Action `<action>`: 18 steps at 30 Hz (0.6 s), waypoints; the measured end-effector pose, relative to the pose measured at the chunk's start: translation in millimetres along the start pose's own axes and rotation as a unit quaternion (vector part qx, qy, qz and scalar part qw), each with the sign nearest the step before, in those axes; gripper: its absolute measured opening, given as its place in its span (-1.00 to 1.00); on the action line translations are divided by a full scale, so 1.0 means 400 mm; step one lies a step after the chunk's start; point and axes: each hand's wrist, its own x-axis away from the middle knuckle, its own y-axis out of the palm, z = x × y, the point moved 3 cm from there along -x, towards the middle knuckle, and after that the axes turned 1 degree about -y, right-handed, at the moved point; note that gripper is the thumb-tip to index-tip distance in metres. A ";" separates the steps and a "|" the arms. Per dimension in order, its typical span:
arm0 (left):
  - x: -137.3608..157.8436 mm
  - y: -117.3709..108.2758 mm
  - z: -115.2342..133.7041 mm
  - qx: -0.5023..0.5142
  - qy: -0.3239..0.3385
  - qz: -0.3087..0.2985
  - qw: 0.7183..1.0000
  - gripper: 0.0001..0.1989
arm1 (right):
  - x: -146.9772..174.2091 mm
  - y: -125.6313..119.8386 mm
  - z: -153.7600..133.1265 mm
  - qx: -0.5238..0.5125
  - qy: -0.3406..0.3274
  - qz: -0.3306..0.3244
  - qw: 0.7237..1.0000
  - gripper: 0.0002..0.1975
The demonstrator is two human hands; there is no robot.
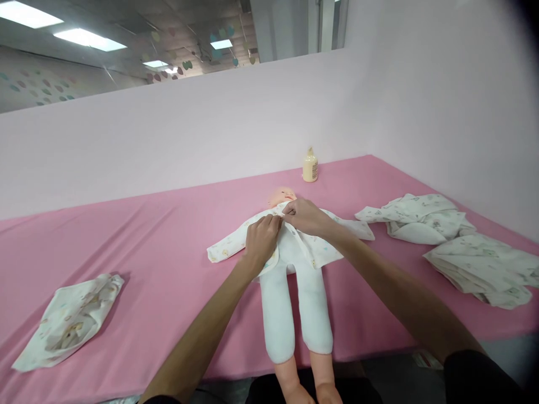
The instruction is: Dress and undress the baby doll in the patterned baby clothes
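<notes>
A baby doll (277, 314) lies on its back, head away from me, its feet hanging past the near edge of the pink-covered table. It wears a white printed baby jacket (322, 251), its sleeves spread to both sides and its front parted below the chest. Near the collar my left hand (263, 235) is closed on the jacket's left front edge. Beside it my right hand (304, 216) pinches the other front edge at the neck. The fingertips of both hands almost meet there. Whatever fastener lies between them is hidden.
A cream pump bottle (310, 167) stands behind the doll's head. Crumpled white printed baby clothes (429, 219) and a folded printed garment (484, 266) lie at the right. Another printed cloth piece (69, 321) is at the near left. White walls border the pink sheet (168, 252).
</notes>
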 end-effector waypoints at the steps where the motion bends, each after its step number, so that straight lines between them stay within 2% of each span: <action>1: 0.001 0.001 0.000 0.002 0.001 -0.001 1.000 -0.76 | 0.003 -0.002 -0.001 -0.010 -0.002 -0.011 1.000 -0.70; 6: 0.002 -0.003 -0.003 0.009 -0.015 -0.037 0.999 -0.82 | 0.000 -0.013 0.003 -0.129 0.018 -0.087 0.988 -0.84; 12: -0.004 -0.001 -0.008 0.039 -0.042 -0.050 0.997 -0.79 | -0.028 0.002 0.051 -0.300 0.087 -0.070 0.947 -0.94; 15: -0.005 0.002 -0.011 0.060 -0.057 -0.048 0.995 -0.78 | -0.034 0.022 0.073 -0.350 0.082 -0.081 0.929 -0.92; 18: -0.006 -0.004 -0.011 0.133 -0.092 -0.047 0.986 -0.79 | -0.040 0.035 0.089 -0.373 0.071 -0.079 0.922 -0.86</action>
